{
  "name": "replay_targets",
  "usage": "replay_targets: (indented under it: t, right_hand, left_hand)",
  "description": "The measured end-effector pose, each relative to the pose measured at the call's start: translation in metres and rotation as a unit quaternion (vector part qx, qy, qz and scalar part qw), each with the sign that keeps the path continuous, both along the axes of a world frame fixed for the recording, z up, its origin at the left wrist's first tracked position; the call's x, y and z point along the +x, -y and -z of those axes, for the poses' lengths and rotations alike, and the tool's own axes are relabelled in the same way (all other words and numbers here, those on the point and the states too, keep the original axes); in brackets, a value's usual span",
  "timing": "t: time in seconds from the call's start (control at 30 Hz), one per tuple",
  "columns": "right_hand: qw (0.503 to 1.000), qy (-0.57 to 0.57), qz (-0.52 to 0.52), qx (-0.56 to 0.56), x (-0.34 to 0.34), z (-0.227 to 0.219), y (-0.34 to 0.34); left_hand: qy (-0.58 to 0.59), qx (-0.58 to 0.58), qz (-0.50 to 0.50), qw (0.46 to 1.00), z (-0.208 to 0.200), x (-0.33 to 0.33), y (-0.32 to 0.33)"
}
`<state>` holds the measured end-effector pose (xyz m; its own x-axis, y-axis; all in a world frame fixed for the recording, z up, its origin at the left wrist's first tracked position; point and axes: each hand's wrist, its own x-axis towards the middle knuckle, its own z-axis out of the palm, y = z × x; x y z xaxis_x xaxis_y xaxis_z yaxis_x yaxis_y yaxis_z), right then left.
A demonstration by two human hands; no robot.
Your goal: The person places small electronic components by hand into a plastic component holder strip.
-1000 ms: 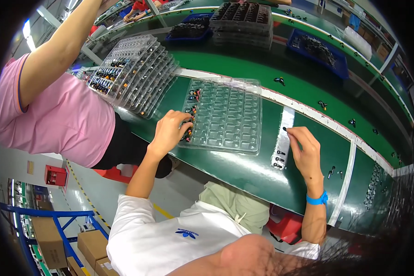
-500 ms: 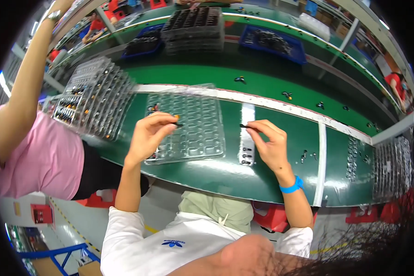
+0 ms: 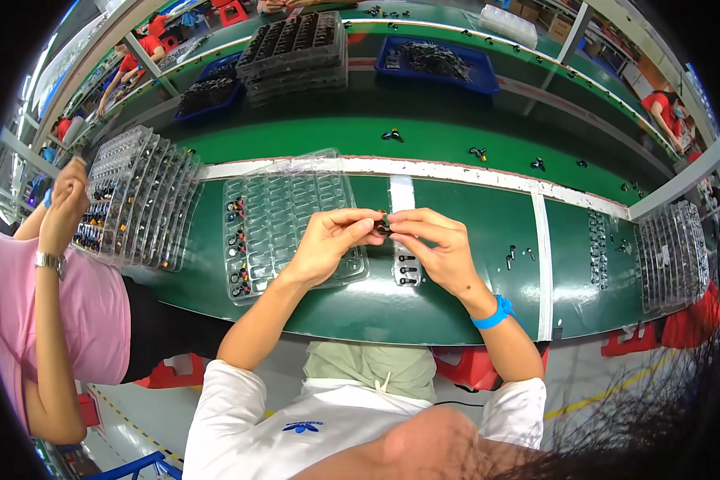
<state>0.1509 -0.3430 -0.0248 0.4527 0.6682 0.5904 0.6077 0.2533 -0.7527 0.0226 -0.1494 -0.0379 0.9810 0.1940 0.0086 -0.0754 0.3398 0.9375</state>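
My left hand (image 3: 326, 245) and my right hand (image 3: 442, 246) meet over the bench, fingertips pinched together. Between them is a small dark part (image 3: 382, 227), mostly covered by the fingers; whether it is one piece or two joined cannot be made out. Beneath and left of my left hand lies a clear plastic blister tray (image 3: 284, 200). Its left column holds several small black parts with coloured bits (image 3: 237, 252). Under my right hand runs a pale strip (image 3: 402, 190). Several small black stick-like pieces (image 3: 408, 270) lie at its near end.
To the left, stacked filled clear trays (image 3: 136, 200) stand beside a co-worker in pink (image 3: 60, 308). Beyond the white rail, a green conveyor (image 3: 312, 136) carries small black parts (image 3: 478, 153). Far back are a blue bin (image 3: 488, 80) and stacked trays (image 3: 292, 56). More trays (image 3: 674, 260) stand right.
My hands have come together, the left moving right and the right slightly left, bringing their separate small black pieces together. The co-worker's raised arm has come down. The whole view has shifted slightly.
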Motion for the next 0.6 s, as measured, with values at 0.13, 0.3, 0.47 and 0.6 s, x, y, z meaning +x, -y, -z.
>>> replay_targets:
  t: [0.13,0.3,0.47,0.6]
  right_hand:
    - [1.000,-0.005,0.012,-0.011,-0.0018,0.0038,-0.0001]
    - [1.000,0.005,0.020,-0.017,-0.0039,0.0041,-0.0017]
    - [0.999,0.020,0.020,-0.032,-0.0030,0.0024,-0.0002]
    - [0.998,0.047,0.030,-0.030,-0.0036,0.0011,-0.0003]
  left_hand:
    - [0.001,0.012,-0.011,1.000,-0.0018,-0.0023,0.0050]
    - [0.004,0.009,-0.013,1.000,-0.0024,-0.0058,0.0032]
    - [0.006,0.014,-0.013,1.000,-0.0035,-0.0060,0.0028]
    - [-0.003,0.016,-0.020,1.000,-0.0057,-0.0060,0.0066]
